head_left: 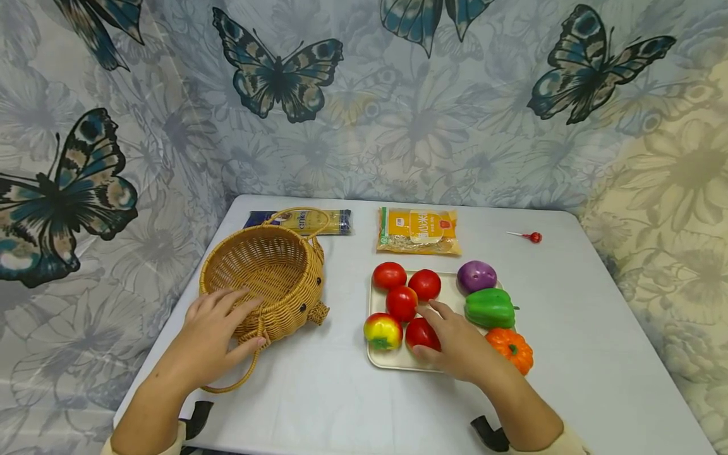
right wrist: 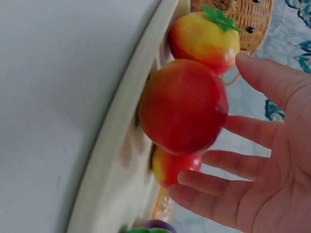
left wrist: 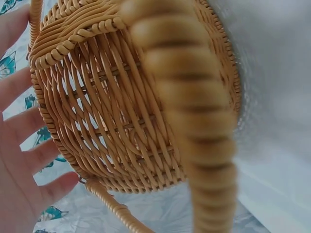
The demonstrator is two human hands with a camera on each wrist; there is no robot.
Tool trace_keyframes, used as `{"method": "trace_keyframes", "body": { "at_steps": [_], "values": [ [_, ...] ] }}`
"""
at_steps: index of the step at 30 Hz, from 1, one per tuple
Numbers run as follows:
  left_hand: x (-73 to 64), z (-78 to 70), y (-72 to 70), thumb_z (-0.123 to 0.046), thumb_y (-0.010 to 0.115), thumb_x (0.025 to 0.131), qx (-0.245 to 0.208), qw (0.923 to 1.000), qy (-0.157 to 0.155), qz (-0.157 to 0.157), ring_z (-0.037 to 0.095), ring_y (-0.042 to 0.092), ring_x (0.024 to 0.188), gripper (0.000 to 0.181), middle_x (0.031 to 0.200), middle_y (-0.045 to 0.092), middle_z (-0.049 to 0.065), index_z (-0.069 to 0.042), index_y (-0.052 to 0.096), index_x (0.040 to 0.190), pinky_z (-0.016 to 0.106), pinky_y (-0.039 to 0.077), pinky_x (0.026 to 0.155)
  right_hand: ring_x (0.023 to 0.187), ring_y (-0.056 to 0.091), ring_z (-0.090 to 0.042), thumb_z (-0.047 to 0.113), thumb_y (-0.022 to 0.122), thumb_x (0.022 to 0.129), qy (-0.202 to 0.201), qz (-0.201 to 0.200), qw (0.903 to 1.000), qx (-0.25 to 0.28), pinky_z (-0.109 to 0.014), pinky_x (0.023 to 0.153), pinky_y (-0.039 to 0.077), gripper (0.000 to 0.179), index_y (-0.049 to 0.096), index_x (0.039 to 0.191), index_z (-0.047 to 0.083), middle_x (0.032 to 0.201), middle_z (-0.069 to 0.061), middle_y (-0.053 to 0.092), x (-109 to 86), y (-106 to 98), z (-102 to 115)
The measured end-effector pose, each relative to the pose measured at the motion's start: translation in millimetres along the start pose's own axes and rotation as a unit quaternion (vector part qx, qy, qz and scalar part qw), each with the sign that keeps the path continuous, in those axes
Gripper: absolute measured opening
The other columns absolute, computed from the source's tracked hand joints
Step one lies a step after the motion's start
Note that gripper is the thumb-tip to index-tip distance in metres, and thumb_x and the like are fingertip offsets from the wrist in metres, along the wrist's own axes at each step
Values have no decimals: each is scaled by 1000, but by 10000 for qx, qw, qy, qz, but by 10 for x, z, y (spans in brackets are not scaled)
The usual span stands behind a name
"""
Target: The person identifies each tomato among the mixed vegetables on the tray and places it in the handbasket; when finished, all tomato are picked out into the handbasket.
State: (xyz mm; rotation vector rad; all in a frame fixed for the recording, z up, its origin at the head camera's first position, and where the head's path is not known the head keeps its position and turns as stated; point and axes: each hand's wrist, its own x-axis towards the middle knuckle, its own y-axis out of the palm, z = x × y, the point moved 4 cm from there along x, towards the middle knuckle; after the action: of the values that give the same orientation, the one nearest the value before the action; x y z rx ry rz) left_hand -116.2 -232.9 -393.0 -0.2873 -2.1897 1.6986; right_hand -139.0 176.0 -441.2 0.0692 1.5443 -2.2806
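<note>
My left hand (head_left: 207, 338) lies at the near rim of a woven wicker basket (head_left: 296, 303), its fingers spread and fairly straight. The left wrist view shows these fingers along the rim, with the wrapped handle (left wrist: 194, 97) close to the camera. On the right, my right hand (head_left: 455, 344) reaches over a cream tray (head_left: 392, 361). Its fingers and thumb are extended around a red tomato (right wrist: 182, 107) at the tray's near side, without curling round it. Beside that tomato sits a yellow-and-red fruit (head_left: 383, 332) with a green leafy top.
More red tomatoes (head_left: 401, 303), a purple round vegetable (head_left: 476, 277), a green pepper (head_left: 490, 308) and an orange pumpkin (head_left: 510, 349) lie on or against the tray. Behind are a yellow grain bag (head_left: 419, 232), a pasta packet (head_left: 338, 222) and a red lollipop (head_left: 534, 237).
</note>
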Motion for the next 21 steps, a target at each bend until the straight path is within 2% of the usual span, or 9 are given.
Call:
{"method": "trace_keyframes", "body": {
  "at_steps": [5,12,15,21],
  "values": [
    [-18,-11,12,-42,77,91,-116,9996,181,-159,42,45,134,63,143,56,14,-18,56,145,72,27,108,137,49,-44,44,80,86,29,-18,10000,92,-64,101,50,81,45,155,20,158,-16,42,41,38,15],
    [-19,-29,19,-34,83,84,-6,9950,697,-722,33,54,121,60,128,63,6,-21,63,138,74,31,103,124,59,-38,41,82,85,49,-91,9999,75,-60,98,54,70,55,145,17,147,-14,53,64,80,16],
    [-21,-40,26,-33,83,84,28,9945,749,-735,31,55,119,57,127,64,5,-24,64,137,76,30,104,118,61,-35,39,83,84,82,-116,9999,91,-58,95,56,65,58,140,17,141,-11,57,69,101,13],
    [-41,-56,33,-32,82,85,24,9953,703,-665,32,56,119,54,124,65,6,-26,65,136,76,29,105,116,63,-34,38,84,84,159,-115,9997,123,-57,95,57,67,57,142,18,139,-10,58,77,134,6]
  ]
}}
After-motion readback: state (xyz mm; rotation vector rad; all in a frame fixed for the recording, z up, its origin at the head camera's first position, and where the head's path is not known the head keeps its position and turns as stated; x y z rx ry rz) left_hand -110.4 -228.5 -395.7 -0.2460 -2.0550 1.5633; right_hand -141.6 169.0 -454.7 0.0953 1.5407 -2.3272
